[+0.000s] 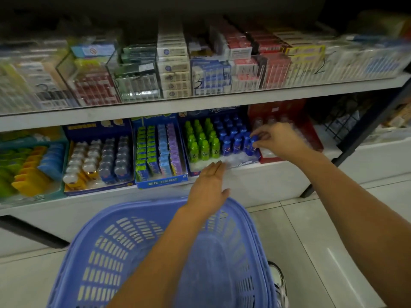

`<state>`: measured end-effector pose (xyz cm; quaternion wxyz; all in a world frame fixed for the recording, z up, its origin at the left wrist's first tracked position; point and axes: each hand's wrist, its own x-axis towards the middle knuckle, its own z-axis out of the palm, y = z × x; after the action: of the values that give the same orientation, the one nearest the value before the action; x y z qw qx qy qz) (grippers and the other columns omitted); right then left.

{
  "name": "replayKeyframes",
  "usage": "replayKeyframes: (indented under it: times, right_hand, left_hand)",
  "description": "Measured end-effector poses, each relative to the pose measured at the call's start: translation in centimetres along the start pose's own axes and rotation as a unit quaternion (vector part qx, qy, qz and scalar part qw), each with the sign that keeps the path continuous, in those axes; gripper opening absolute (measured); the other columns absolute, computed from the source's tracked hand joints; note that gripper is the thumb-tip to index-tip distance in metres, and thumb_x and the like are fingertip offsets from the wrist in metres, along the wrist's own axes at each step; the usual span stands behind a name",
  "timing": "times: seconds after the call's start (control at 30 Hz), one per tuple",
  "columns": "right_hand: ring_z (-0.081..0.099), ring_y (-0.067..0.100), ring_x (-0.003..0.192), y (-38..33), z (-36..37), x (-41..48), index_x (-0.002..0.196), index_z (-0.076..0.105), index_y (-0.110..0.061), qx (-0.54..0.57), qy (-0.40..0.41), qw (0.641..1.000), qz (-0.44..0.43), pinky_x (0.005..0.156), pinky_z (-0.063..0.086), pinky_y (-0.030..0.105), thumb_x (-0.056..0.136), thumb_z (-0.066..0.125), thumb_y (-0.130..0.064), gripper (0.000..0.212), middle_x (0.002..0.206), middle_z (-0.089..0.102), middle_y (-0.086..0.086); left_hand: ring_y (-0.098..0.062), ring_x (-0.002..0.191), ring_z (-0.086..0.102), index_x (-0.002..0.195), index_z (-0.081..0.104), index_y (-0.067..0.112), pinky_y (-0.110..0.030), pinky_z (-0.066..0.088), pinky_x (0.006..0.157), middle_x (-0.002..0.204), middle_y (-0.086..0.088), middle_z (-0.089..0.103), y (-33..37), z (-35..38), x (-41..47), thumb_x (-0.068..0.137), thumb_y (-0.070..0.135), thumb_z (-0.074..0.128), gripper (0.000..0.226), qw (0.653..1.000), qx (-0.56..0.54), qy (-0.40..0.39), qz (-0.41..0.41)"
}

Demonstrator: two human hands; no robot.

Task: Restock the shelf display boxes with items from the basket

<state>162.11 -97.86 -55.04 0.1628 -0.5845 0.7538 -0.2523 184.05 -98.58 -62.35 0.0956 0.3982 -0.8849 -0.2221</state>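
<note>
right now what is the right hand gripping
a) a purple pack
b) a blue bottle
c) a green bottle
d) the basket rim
b, the right hand has its fingers pinched round a blue bottle at the right end of the front row in the display box.

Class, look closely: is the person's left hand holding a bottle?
No: the left hand lies flat with straight fingers at the front of the display box, while the right hand pinches a blue bottle.
</note>
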Motion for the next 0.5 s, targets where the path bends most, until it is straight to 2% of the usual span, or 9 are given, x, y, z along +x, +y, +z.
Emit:
replayKeyframes:
  times: [0.13, 0.27, 0.43, 0.5]
  right_hand:
    - [0.059, 0.006, 0.075, 1.0, 0.7, 1.0, 0.107, 0.068, -0.012, -0.018, -0.04, 0.999, -0.005, 0.063, 0.038, 0.0, 0.08, 0.073, -0.012, 0.028, 0.09, 0.068, 0.005]
    - [0.06, 0.008, 0.077, 1.1, 0.9, 1.5, 0.107, 0.069, -0.01, -0.05, -0.06, 0.997, -0.011, 0.074, 0.042, 0.016, 0.078, 0.075, -0.01, 0.03, 0.094, 0.069, 0.007]
    - [0.061, 0.012, 0.079, 0.6, 0.7, 1.8, 0.107, 0.068, -0.007, -0.082, -0.066, 0.994, -0.015, 0.075, 0.044, 0.018, 0.077, 0.075, -0.009, 0.031, 0.099, 0.071, 0.011]
    - [0.063, 0.017, 0.087, -0.2, 0.6, 1.3, 0.109, 0.067, -0.007, -0.111, -0.082, 0.99, -0.013, 0.077, 0.045, 0.02, 0.079, 0.073, -0.011, 0.031, 0.103, 0.07, 0.012]
  left_hand:
    - [-0.017, 0.146, 0.008, 0.152, 0.01, 0.015, -0.025, 0.007, 0.116, 0.159, -0.002, 0.011, -0.2, 0.1, 0.1, 0.096, 0.028, 0.052, 0.071, 1.0, 0.017, 0.002, 0.01]
    - [-0.016, 0.146, 0.008, 0.152, 0.012, 0.015, -0.026, 0.008, 0.117, 0.159, -0.002, 0.011, -0.3, -0.1, 0.4, 0.096, 0.026, 0.051, 0.07, 1.0, 0.012, -0.009, 0.007]
    - [-0.016, 0.146, 0.009, 0.152, 0.014, 0.014, -0.027, 0.01, 0.117, 0.159, -0.002, 0.012, -0.4, -0.9, 0.8, 0.096, 0.026, 0.052, 0.069, 0.999, -0.013, -0.043, -0.004]
    - [-0.016, 0.146, 0.013, 0.151, 0.018, 0.015, -0.027, 0.013, 0.117, 0.159, -0.002, 0.015, -0.1, -1.5, 0.4, 0.095, 0.026, 0.053, 0.067, 0.996, -0.061, -0.064, -0.014]
